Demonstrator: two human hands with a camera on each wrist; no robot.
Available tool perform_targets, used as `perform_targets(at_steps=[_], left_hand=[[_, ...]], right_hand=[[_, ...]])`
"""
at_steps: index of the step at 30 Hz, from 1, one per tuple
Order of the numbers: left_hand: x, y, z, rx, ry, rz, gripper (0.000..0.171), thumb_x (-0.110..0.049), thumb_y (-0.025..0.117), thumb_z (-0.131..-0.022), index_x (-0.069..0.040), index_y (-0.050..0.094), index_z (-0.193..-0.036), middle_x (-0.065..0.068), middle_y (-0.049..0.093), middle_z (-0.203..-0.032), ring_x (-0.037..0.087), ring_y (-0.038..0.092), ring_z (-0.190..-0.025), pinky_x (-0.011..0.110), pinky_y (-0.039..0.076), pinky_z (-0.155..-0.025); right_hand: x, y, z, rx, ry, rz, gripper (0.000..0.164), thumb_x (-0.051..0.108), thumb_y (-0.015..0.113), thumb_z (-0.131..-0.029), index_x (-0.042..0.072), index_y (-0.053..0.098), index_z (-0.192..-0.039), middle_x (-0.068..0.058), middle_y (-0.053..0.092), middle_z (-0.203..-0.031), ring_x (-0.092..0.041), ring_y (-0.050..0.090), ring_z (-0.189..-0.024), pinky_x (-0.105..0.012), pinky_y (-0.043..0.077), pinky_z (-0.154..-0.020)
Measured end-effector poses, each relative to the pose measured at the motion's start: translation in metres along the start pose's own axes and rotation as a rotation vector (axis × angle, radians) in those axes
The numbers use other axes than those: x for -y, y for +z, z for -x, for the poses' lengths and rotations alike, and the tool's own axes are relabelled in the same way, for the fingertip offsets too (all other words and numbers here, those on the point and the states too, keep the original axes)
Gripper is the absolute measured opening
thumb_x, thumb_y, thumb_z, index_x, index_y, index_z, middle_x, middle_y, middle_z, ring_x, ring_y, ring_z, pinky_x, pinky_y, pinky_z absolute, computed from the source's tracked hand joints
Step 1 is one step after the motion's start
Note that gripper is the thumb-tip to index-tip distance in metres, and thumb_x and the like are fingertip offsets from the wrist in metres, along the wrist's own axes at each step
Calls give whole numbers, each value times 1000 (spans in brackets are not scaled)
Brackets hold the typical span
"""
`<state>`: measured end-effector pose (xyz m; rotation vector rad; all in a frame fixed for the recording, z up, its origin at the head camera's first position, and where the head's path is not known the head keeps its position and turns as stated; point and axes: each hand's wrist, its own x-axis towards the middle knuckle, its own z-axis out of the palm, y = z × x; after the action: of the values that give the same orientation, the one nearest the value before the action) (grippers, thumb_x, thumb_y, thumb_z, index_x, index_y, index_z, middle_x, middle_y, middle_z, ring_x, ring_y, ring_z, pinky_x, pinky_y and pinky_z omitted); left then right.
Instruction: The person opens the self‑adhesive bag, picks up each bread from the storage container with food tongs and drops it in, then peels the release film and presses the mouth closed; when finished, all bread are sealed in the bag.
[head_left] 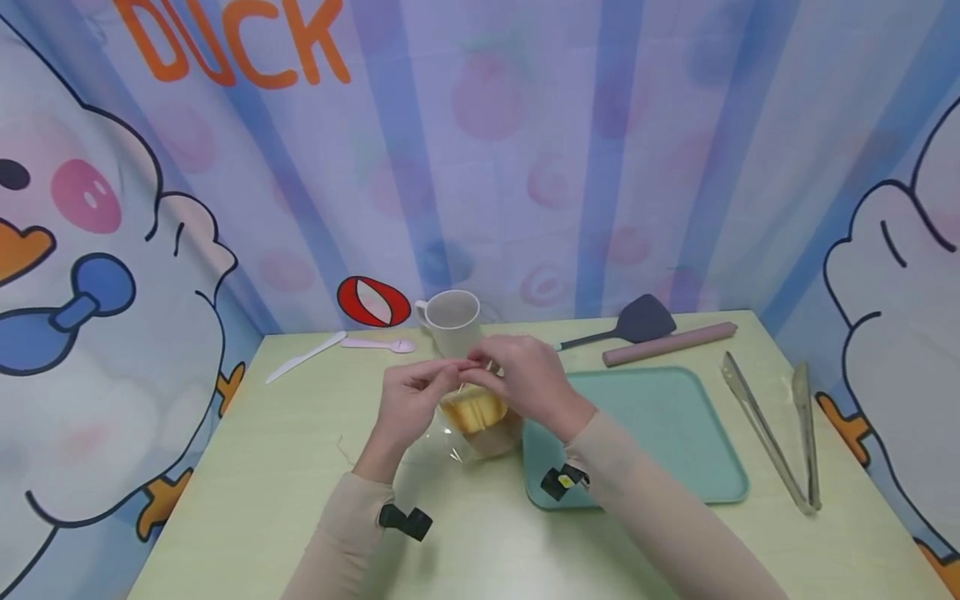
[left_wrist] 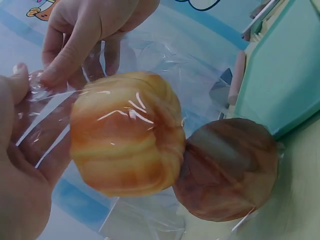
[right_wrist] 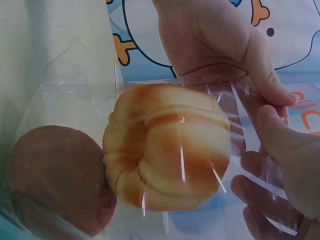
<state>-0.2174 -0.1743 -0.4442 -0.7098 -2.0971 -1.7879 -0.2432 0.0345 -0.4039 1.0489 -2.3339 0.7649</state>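
My left hand [head_left: 408,404] and right hand [head_left: 528,379] meet over the middle of the table, both pinching the gathered top of a clear plastic bag [head_left: 452,446]. Inside the bag is a golden, ridged bread bun [left_wrist: 127,135], close under the fingers. Below it lies a round brown bun [left_wrist: 227,170], pressed against the golden one. The right wrist view shows both thumbs and fingertips close together on the film, with the golden bun [right_wrist: 167,147] seen through it. Part of the bag's top is hidden behind the fingers in the head view.
A teal tray [head_left: 652,433] lies right of the bag, partly under my right forearm. Metal tongs [head_left: 772,433] lie beyond it. Behind are a white mug [head_left: 452,321], a dark spatula [head_left: 645,319] and a mauve rod [head_left: 667,344]. A white knife [head_left: 306,357] and pink spoon [head_left: 378,344] lie back left.
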Motion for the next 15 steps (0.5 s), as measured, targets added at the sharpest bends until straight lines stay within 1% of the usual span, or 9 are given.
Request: perform_targets(at_steps=[2, 4, 5, 7, 9, 11, 12, 14, 15], left_hand=[[0, -2, 0, -62, -10, -12, 19, -5, 66, -102, 7, 77, -112, 19, 79, -105, 16, 79, -91, 35, 64, -83], [-1, -6, 1, -118, -26, -2, 20, -8, 64, -105, 6, 78, -109, 15, 80, -101, 21, 80, -88, 38, 65, -81], [-1, -9, 2, -146, -29, 2, 21, -9, 63, -105, 6, 78, -107, 12, 81, -99, 24, 80, -86, 38, 65, -81], [-3, -15, 2, -183, -15, 19, 22, -8, 61, -106, 6, 77, -105, 8, 82, -97, 31, 79, -82, 38, 65, -77], [-6, -19, 2, -190, 7, 26, 23, -7, 60, -106, 8, 76, -105, 4, 82, -99, 29, 80, -82, 37, 65, -76], [-8, -22, 1, -169, 22, 47, 23, -7, 59, -105, 10, 75, -106, 1, 82, -100, 26, 80, -83, 35, 65, -73], [-9, -22, 0, -156, 23, 67, 25, -9, 59, -106, 12, 73, -107, 1, 82, -100, 25, 80, -84, 36, 65, -72], [-9, -23, -1, -137, 5, 111, 29, -13, 58, -106, 13, 71, -109, 1, 82, -99, 24, 81, -85, 37, 65, -71], [-9, -23, -1, -133, -6, 134, 32, -16, 58, -106, 13, 70, -110, 1, 82, -98, 26, 81, -86, 39, 65, -71]], right_hand=[[-4, -4, 2, 13, -8, 25, 18, 37, 81, -92, 20, 77, -91, 7, 77, -82, -9, 70, -67, -24, 51, -55], [-10, -8, 5, 24, -5, 45, 16, 37, 81, -92, 22, 77, -88, 9, 77, -80, -8, 69, -65, -24, 49, -53], [-13, -11, 7, 32, 1, 43, 14, 36, 81, -92, 23, 78, -88, 9, 77, -80, -7, 68, -64, -25, 49, -53], [-20, -16, 10, 42, 15, -2, 10, 32, 82, -91, 22, 81, -89, 8, 78, -82, -8, 71, -67, -26, 54, -57], [-27, -20, 13, 48, 37, -92, 7, 26, 83, -91, 20, 84, -92, 6, 80, -86, -9, 75, -73, -28, 59, -64], [-32, -24, 16, 48, 64, -209, 8, 20, 84, -89, 15, 85, -96, 2, 81, -90, -11, 78, -80, -29, 62, -71], [-33, -26, 18, 44, 78, -258, 10, 17, 85, -89, 13, 85, -98, 1, 82, -92, -12, 78, -82, -30, 63, -73], [-36, -29, 20, 42, 107, -344, 12, 13, 85, -88, 11, 85, -100, -1, 82, -93, -13, 79, -84, -29, 63, -74], [-37, -30, 22, 42, 125, -385, 13, 10, 84, -88, 10, 85, -101, -2, 82, -94, -13, 79, -85, -29, 63, -74]])
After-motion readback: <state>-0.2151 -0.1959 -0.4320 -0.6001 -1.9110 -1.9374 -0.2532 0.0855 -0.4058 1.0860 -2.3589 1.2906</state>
